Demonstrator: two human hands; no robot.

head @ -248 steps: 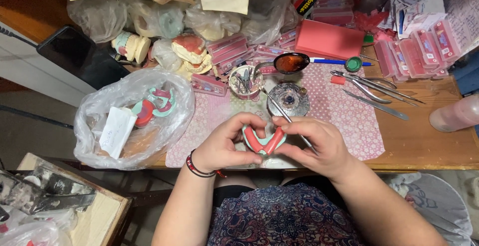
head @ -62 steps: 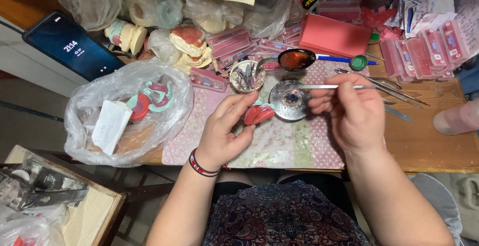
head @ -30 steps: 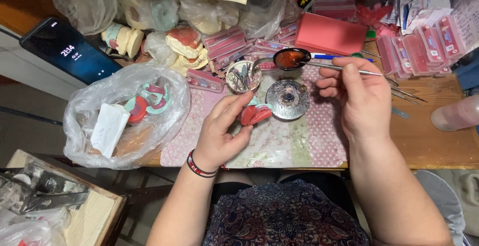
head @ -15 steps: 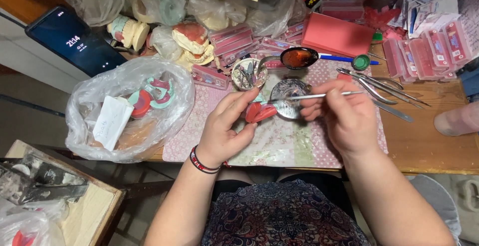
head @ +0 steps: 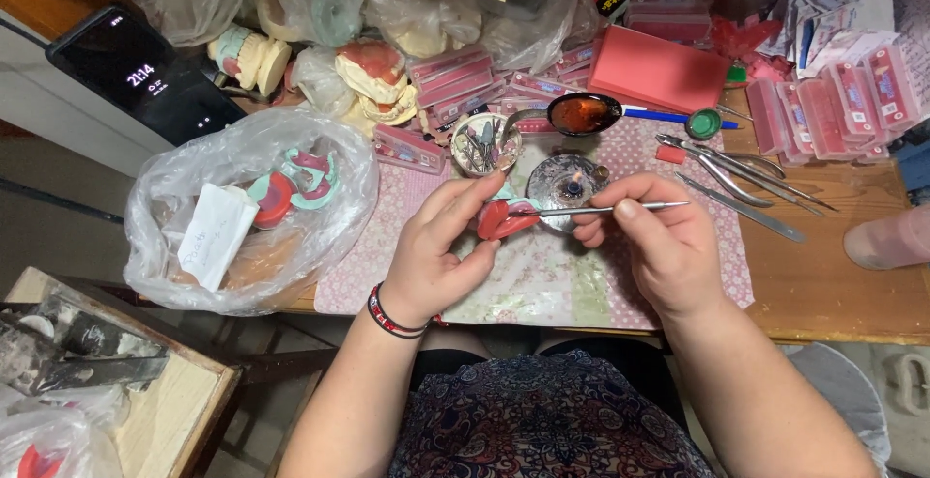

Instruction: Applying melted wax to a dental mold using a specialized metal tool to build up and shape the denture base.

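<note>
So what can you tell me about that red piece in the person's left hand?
The red piece is small, curved and smooth, waxy-looking, with a bit of pale green showing at its top edge. The left hand pinches it between thumb and fingers above the patterned mat, just in front of a small burner. The tip of a thin metal tool, held in the right hand, rests against it. Its underside is hidden.

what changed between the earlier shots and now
The right hand let go of the red wax piece it had held together with the left, took up a thin metal tool, carried it out to the dark spoon and brought its tip back to the wax. The left hand kept hold of the wax throughout; the plastic bag stayed put.
</note>
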